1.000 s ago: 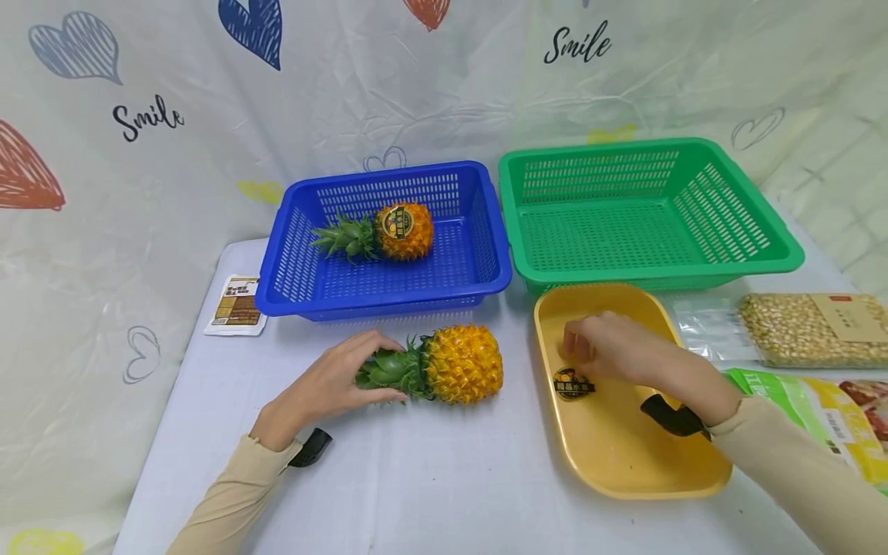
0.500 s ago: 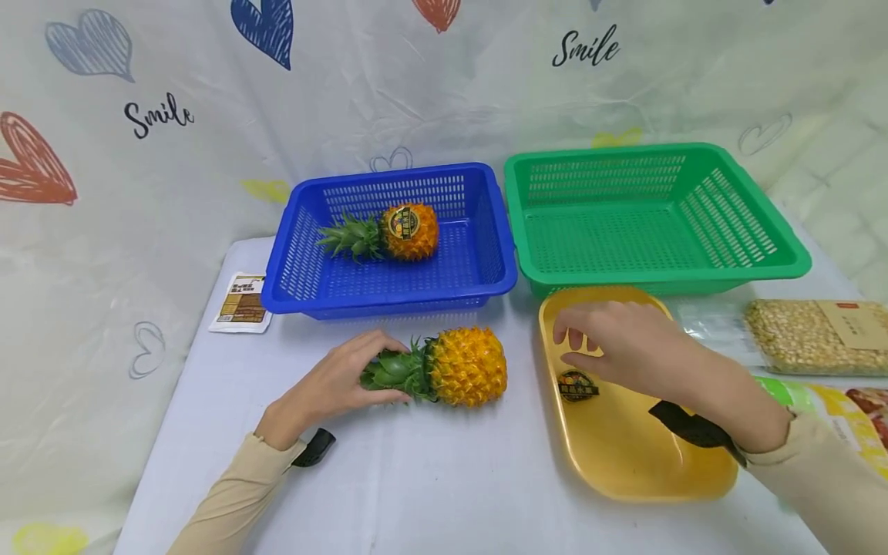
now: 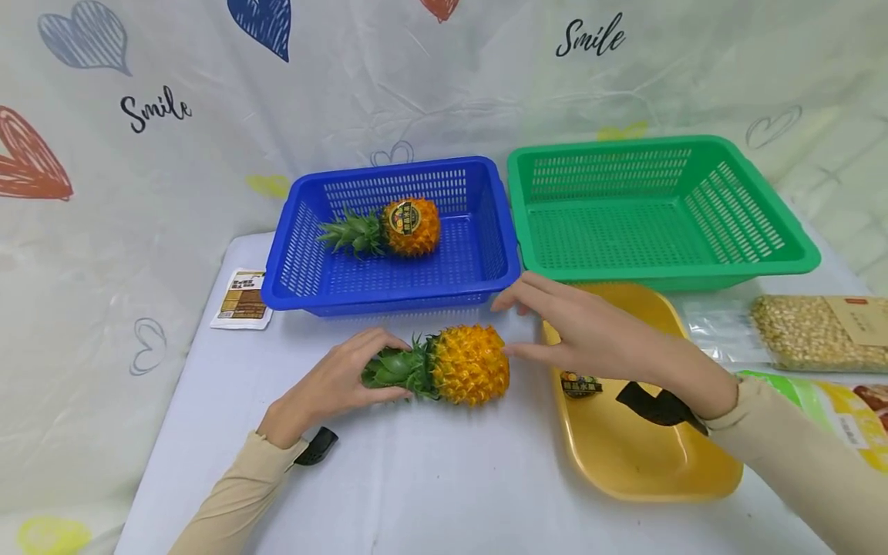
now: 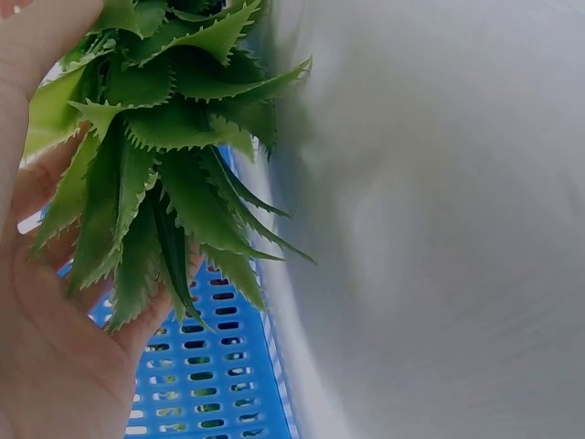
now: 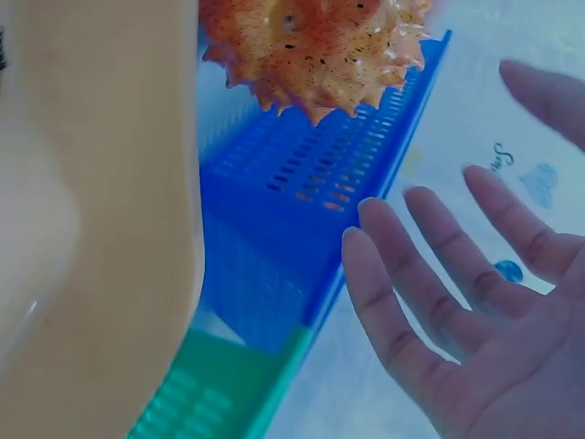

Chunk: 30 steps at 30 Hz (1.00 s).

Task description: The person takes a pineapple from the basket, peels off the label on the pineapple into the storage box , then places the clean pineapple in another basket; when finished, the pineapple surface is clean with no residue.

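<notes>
The right hand (image 3: 579,327) has moved left from over the yellow tray (image 3: 645,455), and its fingertips now reach past the tray's edge to the round end of the pineapple (image 3: 470,364). That fruit lies on its side on the white table (image 3: 430,486), in front of the blue basket (image 3: 388,299), and has stayed put; the left hand (image 3: 340,379) keeps its hold on the leaves (image 3: 395,370). Both hands are thus at the same fruit, one at each end, though the right seems not to have taken hold. From the head, the right thumb looks almost against the fruit; the right wrist view shows the bare palm, with fingers spread wide, holding nothing and apart from the fruit. The left wrist view shows what the head view hides: fingers curving behind the leaves, the thumb on the other side. How hard they press cannot be told. Only the head view shows the second pineapple (image 3: 412,227) whole, lying inside the blue basket.
</notes>
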Motion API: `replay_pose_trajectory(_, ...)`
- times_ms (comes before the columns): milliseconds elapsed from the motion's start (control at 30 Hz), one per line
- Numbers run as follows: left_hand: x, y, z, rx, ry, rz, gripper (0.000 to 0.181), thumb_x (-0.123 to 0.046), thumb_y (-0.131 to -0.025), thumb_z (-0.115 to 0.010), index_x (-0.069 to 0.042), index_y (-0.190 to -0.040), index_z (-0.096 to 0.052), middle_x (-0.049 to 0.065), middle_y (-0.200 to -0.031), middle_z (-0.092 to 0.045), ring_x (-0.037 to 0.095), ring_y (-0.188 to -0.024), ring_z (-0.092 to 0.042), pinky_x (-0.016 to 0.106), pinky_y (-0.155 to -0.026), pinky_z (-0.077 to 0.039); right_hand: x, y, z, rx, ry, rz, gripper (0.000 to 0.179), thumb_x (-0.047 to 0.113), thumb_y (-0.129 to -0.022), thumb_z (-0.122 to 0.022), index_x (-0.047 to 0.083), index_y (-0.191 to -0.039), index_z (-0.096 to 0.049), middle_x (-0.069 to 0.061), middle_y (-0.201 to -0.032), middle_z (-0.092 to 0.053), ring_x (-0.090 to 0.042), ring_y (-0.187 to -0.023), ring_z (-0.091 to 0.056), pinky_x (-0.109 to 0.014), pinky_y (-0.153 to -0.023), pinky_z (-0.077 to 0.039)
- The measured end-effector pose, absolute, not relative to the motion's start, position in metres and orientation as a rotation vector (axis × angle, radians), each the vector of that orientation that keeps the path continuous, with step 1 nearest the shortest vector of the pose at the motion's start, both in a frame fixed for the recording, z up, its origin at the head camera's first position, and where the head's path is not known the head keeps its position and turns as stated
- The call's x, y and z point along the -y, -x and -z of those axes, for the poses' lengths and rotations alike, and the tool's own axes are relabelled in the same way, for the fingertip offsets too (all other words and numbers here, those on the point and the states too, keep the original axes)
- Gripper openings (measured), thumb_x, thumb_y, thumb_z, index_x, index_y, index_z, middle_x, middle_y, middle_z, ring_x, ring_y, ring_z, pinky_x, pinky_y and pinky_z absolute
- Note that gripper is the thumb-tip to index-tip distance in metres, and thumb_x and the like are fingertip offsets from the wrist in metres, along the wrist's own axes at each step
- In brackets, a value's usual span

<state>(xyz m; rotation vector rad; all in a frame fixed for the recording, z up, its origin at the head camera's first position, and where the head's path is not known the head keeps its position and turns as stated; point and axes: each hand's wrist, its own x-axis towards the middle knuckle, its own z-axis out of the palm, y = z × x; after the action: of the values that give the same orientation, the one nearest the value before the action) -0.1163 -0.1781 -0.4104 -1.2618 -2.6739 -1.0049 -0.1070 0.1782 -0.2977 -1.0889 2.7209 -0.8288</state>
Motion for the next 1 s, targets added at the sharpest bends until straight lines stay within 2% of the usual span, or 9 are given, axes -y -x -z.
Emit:
replay_pose_trajectory(200, 0.178, 0.119, 0.41, 2.663, 1.268, 1.014, 0.054, -0.028, -0.083, -0.092, -0.015, -0.128, -0.065, -0.002, -0.12, -0.066, 0.013, -0.109, -0.063, 0.038, -0.091, -0.056, -0.163, 0.123, 0.304, -2.52, 1.064, 0.91, 0.055, 0.03, -0.094, -0.082, 0.012, -0.139, -0.056, -0.001, -0.129, -0.056, -0.019, -0.111, -0.055, -0.043, -0.093, -0.052)
replay_pose_trajectory(333, 0.177, 0.118, 0.41, 2.657, 1.274, 1.021, 0.054, -0.027, -0.083, -0.092, -0.014, -0.127, -0.065, -0.001, -0.12, -0.067, 0.014, -0.11, -0.063, 0.04, -0.093, -0.056, -0.152, 0.124, 0.314, -2.429, 1.067, 0.848, 0.071, 0.035, -0.091, -0.085, 0.015, -0.147, -0.048, -0.004, -0.139, -0.051, -0.023, -0.126, -0.052, -0.049, -0.104, -0.049)
replay_pose_trajectory(467, 0.178, 0.118, 0.41, 2.664, 1.267, 1.015, 0.053, -0.026, -0.083, -0.092, -0.013, -0.127, -0.065, 0.0, -0.12, -0.067, 0.016, -0.111, -0.064, 0.041, -0.095, -0.056, -0.146, 0.123, 0.325, -2.418, 1.078, 0.77, 0.081, 0.031, -0.085, -0.09, 0.015, -0.151, -0.045, -0.006, -0.14, -0.05, -0.026, -0.13, -0.052, -0.051, -0.11, -0.047)
replay_pose_trajectory(633, 0.178, 0.117, 0.409, 2.673, 1.258, 1.008, 0.052, -0.027, -0.084, -0.091, -0.013, -0.127, -0.065, -0.001, -0.12, -0.067, 0.015, -0.111, -0.064, 0.041, -0.095, -0.056, -0.144, 0.121, 0.331, -2.438, 1.063, 0.741, 0.09, 0.024, -0.08, -0.094, 0.014, -0.153, -0.043, -0.007, -0.138, -0.051, -0.025, -0.125, -0.055, -0.051, -0.109, -0.048)
replay_pose_trajectory(1000, 0.178, 0.119, 0.41, 2.651, 1.275, 0.994, 0.052, -0.027, -0.083, -0.091, -0.012, -0.126, -0.065, 0.0, -0.12, -0.068, 0.017, -0.112, -0.064, 0.041, -0.097, -0.055, -0.139, 0.12, 0.337, -2.432, 1.119, 0.752, 0.094, 0.023, -0.078, -0.095, 0.015, -0.154, -0.042, -0.008, -0.138, -0.051, -0.025, -0.123, -0.056, -0.049, -0.107, -0.05)
